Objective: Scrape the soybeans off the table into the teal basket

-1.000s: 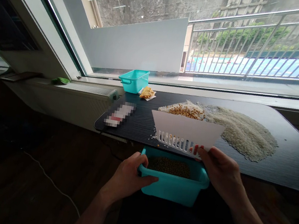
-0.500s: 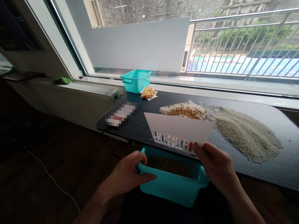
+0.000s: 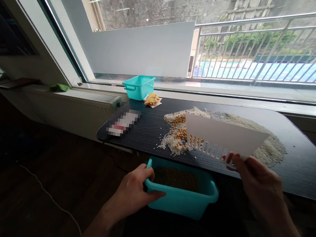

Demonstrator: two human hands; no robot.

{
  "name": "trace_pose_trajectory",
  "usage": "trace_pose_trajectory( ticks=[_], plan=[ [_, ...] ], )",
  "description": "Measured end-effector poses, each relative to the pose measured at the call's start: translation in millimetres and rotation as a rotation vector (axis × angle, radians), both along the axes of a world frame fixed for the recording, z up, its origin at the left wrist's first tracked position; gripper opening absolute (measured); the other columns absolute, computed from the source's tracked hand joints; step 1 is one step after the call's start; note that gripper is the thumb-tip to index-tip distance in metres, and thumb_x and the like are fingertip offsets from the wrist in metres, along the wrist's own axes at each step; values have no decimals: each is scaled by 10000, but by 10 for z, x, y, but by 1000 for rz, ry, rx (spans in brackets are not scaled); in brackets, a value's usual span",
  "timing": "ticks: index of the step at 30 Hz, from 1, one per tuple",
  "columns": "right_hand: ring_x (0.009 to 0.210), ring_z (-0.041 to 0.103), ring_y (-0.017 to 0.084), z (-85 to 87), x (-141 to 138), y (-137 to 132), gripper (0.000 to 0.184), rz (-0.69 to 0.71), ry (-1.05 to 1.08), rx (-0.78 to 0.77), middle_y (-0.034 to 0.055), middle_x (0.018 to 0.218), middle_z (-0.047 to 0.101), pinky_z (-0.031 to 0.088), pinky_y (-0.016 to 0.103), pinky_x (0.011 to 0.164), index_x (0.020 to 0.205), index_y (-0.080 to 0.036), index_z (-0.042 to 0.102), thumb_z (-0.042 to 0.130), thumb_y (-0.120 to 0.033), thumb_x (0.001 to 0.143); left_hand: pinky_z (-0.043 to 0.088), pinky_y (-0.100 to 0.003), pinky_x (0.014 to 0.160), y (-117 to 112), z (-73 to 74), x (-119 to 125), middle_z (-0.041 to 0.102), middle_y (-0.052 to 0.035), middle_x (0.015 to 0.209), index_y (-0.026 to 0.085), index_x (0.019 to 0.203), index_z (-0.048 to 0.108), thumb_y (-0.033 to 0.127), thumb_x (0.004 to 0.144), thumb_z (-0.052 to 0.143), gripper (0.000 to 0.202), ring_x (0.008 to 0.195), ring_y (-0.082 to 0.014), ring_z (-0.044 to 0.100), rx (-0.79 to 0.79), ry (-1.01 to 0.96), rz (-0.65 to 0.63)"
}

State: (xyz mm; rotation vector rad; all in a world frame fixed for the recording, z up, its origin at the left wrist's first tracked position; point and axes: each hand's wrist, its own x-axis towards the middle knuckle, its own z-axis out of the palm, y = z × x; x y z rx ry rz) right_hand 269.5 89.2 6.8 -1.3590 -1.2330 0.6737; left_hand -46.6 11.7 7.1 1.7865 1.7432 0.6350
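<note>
My left hand (image 3: 136, 190) is closed on the left rim of a turquoise plastic bin (image 3: 179, 201), which sits below the table's front edge. Inside the bin lie brownish-yellow beans (image 3: 176, 178). My right hand (image 3: 259, 180) grips the slotted edge of a white plastic scraper (image 3: 225, 132) and holds it above the table. To the scraper's left, yellow beans (image 3: 180, 132) lie mixed with white rice (image 3: 170, 143). A larger heap of rice (image 3: 271, 147) spreads behind and to the right of the scraper, which partly hides it.
On the dark table (image 3: 303, 171) a second turquoise bin (image 3: 139, 87) stands at the back left, beside a yellowish crumpled item (image 3: 152, 100) on white paper. A pixelated flat object (image 3: 123, 122) lies at the left end. A radiator (image 3: 65, 107) and window railing (image 3: 272, 52) lie beyond.
My right hand has carried the scraper rightward, away from above the bin, uncovering rice and beans near the table's front edge. My left hand stays on the bin rim.
</note>
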Motion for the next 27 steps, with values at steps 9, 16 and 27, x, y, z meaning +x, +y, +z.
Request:
trace_pose_trajectory(
  ticks=[9, 16, 27],
  plan=[
    [742, 810, 248, -86, -14, 93, 522, 39, 21, 44, 27, 828, 851, 721, 433, 776, 822, -286, 841, 821, -802, 747, 351, -272, 660, 5, 30, 5, 526, 59, 805, 230, 754, 550, 271, 763, 855, 308, 707, -146, 514, -9, 8, 14],
    [731, 801, 241, -143, -9, 185, 526, 79, 28, 34, 16, 771, 823, 719, 406, 777, 789, -275, 838, 840, -795, 716, 355, -278, 672, 6, 41, -4, 515, 55, 820, 226, 750, 539, 265, 772, 851, 315, 715, -145, 514, -24, -21, 9],
    [827, 817, 276, -33, 64, -37, 471, 47, 21, -62, 60, 872, 870, 680, 389, 859, 842, -270, 886, 854, -726, 732, 336, -280, 670, 14, -6, 1, 475, 66, 802, 227, 770, 545, 284, 761, 845, 305, 712, -143, 489, -14, -20, 8]
  ],
)
